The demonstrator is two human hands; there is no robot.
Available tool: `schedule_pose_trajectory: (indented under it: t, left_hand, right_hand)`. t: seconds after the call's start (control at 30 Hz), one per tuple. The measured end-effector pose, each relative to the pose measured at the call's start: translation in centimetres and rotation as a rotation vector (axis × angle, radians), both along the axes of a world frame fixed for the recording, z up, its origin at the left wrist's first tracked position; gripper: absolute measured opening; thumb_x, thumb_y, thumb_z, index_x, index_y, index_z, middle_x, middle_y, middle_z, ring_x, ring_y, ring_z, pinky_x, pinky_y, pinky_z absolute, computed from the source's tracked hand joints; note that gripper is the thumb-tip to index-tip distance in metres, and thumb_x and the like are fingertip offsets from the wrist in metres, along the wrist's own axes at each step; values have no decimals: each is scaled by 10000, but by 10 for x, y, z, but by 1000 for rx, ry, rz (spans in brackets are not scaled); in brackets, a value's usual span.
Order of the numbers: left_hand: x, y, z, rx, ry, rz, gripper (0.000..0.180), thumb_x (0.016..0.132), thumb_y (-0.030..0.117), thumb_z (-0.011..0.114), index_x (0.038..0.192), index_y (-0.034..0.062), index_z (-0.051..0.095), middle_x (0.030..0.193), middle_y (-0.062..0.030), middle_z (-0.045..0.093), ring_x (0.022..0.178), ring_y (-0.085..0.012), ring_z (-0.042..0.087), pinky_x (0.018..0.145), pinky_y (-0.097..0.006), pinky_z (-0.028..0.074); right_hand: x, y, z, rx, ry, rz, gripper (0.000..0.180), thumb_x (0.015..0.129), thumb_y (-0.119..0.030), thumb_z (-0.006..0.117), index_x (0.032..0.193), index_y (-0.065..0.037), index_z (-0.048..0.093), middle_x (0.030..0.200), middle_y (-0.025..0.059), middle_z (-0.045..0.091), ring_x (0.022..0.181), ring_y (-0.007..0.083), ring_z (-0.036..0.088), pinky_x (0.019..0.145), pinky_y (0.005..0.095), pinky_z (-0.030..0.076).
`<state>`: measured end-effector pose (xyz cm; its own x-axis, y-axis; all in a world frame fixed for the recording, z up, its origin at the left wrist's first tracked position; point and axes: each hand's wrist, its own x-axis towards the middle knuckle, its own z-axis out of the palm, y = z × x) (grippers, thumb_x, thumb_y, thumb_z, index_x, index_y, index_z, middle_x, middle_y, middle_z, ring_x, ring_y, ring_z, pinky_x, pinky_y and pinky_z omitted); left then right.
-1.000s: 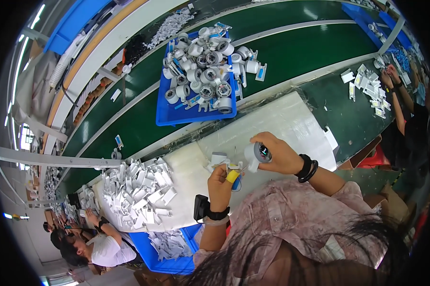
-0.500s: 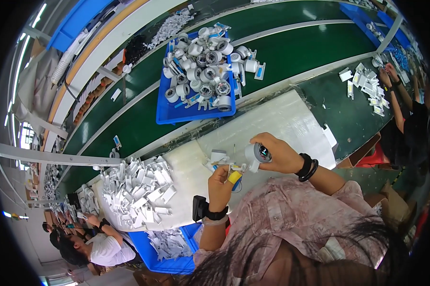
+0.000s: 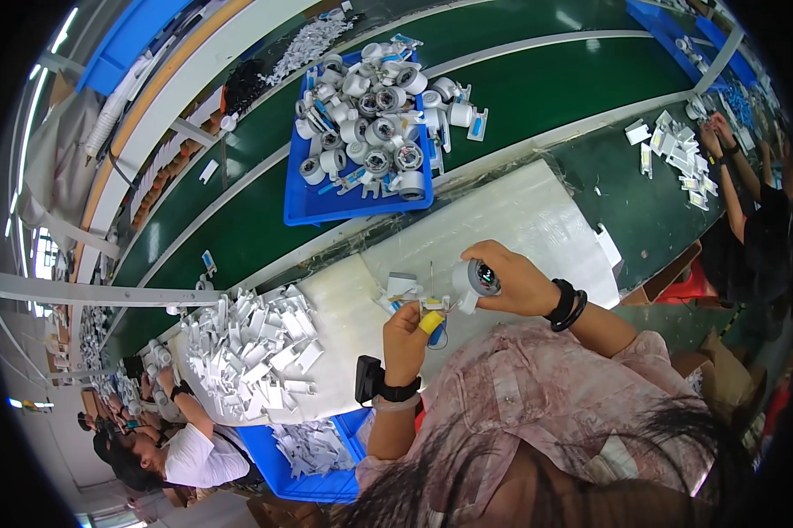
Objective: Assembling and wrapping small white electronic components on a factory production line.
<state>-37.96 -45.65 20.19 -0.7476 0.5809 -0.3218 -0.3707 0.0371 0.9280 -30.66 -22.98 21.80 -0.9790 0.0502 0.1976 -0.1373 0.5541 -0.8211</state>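
My right hand (image 3: 521, 280) is closed around a white round housing (image 3: 463, 280) with a dark, glossy face. My left hand (image 3: 403, 341) pinches a small white plastic part (image 3: 434, 304) with a yellow piece (image 3: 431, 322) and a blue piece below it. These two held things are close together over the pale work mat; whether they touch or are joined by wires is too small to tell. Just beyond my left fingers lies a white plastic piece (image 3: 402, 282) with something blue beside it. A thin upright pin shows between the hands.
A blue tray (image 3: 304, 207) heaped with white round housings stands across the green bench. Left on the mat is a pile of white plastic pieces (image 3: 251, 352); a blue bin (image 3: 282, 480) sits below it. Co-workers (image 3: 207, 453) are at left and right, near more white parts (image 3: 675, 154).
Both my hands keep their grips and have barely moved. The view has shifted slightly. At the left, a co-worker's arm has moved farther up and away.
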Motion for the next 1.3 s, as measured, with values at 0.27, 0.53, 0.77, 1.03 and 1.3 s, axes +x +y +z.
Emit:
schedule_pose_trajectory:
  t: [0.27, 0.53, 0.77, 1.03, 1.3]
  left_hand:
    - [2, 3, 5, 35, 20, 37, 212, 874, 49, 664, 1072, -21, 639, 907, -33, 674, 778, -67, 605, 667, -189, 453]
    - [2, 1, 8, -5, -22, -21, 222, 863, 30, 667, 1073, -34, 637, 934, -45, 683, 816, -84, 625, 698, -199, 470]
    - [5, 0, 6, -26, 29, -34, 237, 860, 21, 670, 1086, -39, 633, 962, -51, 678, 855, -93, 627, 732, -211, 483]
    - [3, 3, 5, 7, -5, -30, 230, 875, 32, 656, 1089, -46, 627, 955, -67, 689, 838, -98, 632, 721, -206, 478]
    - [3, 2, 4, -18, 1, -50, 242, 891, 55, 627, 1110, -48, 609, 1016, -107, 687, 895, -157, 661, 774, -241, 496]
  right_hand:
    - [1, 2, -2, 12, 5, -1, 657, 682, -149, 789, 1245, -65, 461, 1164, 156, 524, 1016, 337, 570, 867, 364, 482]
    - [3, 2, -3, 13, -5, -7, 669, 676, -147, 793, 1249, -61, 461, 1172, 161, 525, 1027, 342, 570, 869, 370, 484]
    - [6, 1, -2, 20, -29, -5, 669, 675, -145, 794, 1250, -65, 461, 1173, 161, 523, 1030, 344, 570, 870, 371, 484]
    - [5, 2, -5, 20, -23, -1, 668, 677, -145, 794, 1247, -63, 457, 1173, 163, 521, 1023, 352, 568, 865, 370, 485]
    - [7, 2, -5, 12, -46, -5, 680, 681, -180, 807, 1250, -59, 455, 1173, 168, 519, 1020, 346, 572, 860, 368, 486]
